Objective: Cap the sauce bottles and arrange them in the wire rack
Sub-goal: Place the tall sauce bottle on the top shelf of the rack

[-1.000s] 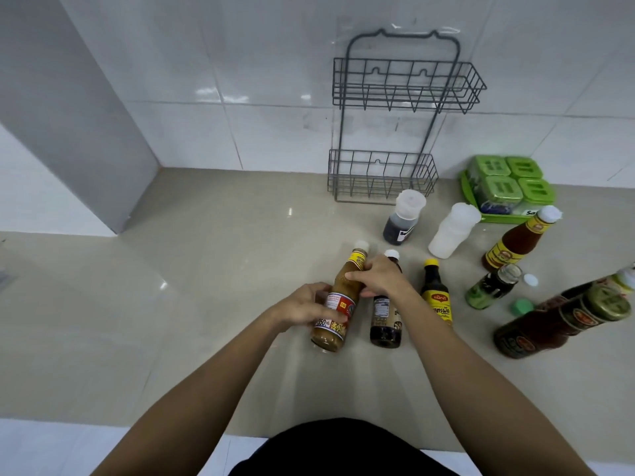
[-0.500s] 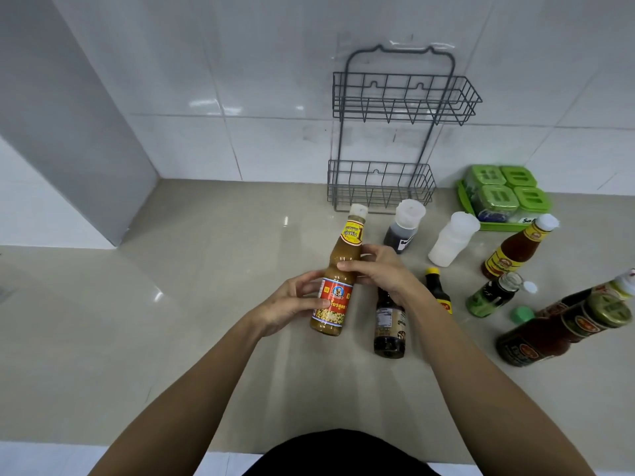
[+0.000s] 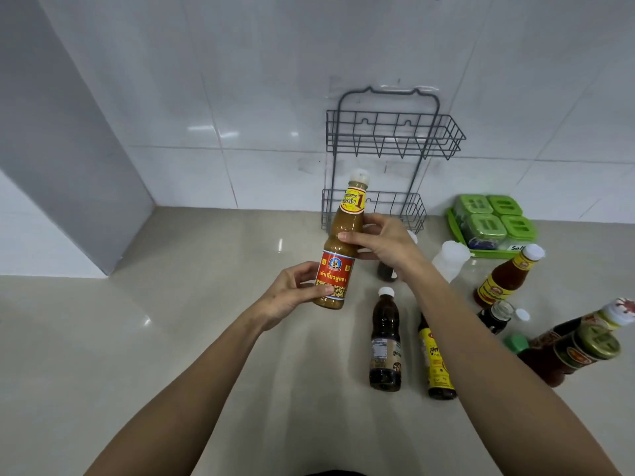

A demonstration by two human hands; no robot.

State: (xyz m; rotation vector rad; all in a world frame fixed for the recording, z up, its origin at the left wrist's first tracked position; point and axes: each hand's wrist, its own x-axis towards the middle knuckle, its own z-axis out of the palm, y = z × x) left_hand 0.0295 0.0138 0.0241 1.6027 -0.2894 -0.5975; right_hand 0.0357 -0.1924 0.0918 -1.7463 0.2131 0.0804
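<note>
1. The counter [image 3: 171, 338] is stretching beige and glossy from the white tiled wall back to the person's body, carrying everything but the held bottle.
2. The rack [image 3: 395, 132] is hanging on the wall at the counter's back edge, both wire baskets holding nothing, the lower one sitting just above the counter.
3. The green tray [image 3: 457, 228] is sitting at the back edge right of the rack, carrying four green-lidded tubs [image 3: 494, 218].
4. The tan bottle [image 3: 338, 249], white-capped with a red label, is being held up off the counter, nearly upright, in front of the rack's lower basket.
5. The right hand [image 3: 381, 242] is wrapping its fingers round the tan bottle's shoulder, above the label.
6. The left hand [image 3: 292, 293] is gripping the tan bottle's base, thumb and fingers curled across the label.
7. The dark bottle [image 3: 385, 341], white-capped, is standing mid-counter below the right hand; a yellow-label bottle [image 3: 436, 365] is standing just beside it, partly behind the right forearm.
8. The red sauce bottle [image 3: 505, 276], white-capped, is standing near the right edge, below the tray.
9. A white bottle [image 3: 450, 259] is standing between it and the right wrist.
10. An open dark bottle [image 3: 494, 317] is standing nearer the right edge, a small white cap [image 3: 522, 315] lying just beside it and a green cap [image 3: 515, 342] below.
</note>
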